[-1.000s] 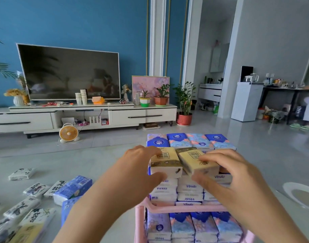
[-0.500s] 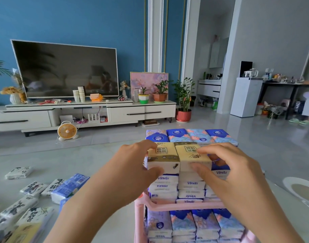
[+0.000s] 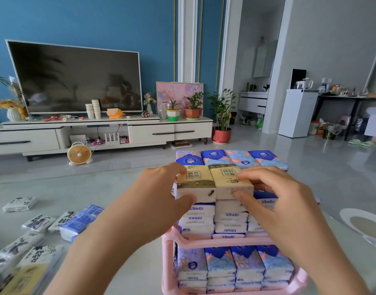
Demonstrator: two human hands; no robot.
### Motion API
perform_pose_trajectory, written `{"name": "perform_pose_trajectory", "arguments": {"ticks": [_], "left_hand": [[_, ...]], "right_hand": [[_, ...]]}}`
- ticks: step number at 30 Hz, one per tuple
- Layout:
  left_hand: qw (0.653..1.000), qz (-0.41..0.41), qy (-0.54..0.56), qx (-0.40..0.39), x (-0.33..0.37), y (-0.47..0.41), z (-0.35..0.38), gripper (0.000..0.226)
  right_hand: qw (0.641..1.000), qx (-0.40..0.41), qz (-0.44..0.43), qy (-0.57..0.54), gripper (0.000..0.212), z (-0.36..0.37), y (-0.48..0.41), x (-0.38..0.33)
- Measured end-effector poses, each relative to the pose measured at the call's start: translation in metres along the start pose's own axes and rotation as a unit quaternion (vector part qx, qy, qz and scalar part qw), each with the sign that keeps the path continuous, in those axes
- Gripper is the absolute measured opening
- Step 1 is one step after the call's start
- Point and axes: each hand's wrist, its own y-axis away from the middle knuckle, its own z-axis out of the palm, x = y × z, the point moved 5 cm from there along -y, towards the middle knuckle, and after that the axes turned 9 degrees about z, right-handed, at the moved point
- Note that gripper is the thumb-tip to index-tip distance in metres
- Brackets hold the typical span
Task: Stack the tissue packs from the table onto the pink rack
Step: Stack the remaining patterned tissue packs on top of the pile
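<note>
Just above the rim of the pink plastic rack (image 3: 204,242), the left hand (image 3: 159,196) grips the left beige soft-wrapped tissue pack (image 3: 195,184) and the right hand (image 3: 276,201) grips the right beige pack (image 3: 229,184). Tilted a second ago, the right beige pack now lies level against its neighbour. It seems seated on the white stack, so release looks next. Blue floral packs (image 3: 225,157) lie beyond the fingertips.

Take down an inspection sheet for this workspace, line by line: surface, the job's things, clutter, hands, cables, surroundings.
Surface: pale glossy table, with loose tissue packs at its left.
Job's things: pink rack, both visible tiers filled with blue packs.
Clutter: round white dish at the right edge.
Hands: left hand grips the left yellow pack; right hand grips the right yellow pack; the two packs lie side by side on top of the stack.
Cables: a cord at the small fan, far from the rack.
Surroundings: television, potted plants, a person partly visible at far right.
</note>
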Motion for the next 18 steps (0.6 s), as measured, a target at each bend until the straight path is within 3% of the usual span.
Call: {"name": "perform_pose_trajectory", "arguments": {"ticks": [6,18], "left_hand": [[0.999,-0.004,-0.035,-0.015,0.004,0.002,0.002,0.069],[0.997,-0.003,-0.08,-0.007,0.008,0.002,0.011,0.045]], "right_hand": [[1.0,0.0,0.001,0.002,0.021,0.0,0.0,0.0],[1.0,-0.003,-0.004,0.008,0.02,0.001,-0.001,-0.001]]}}
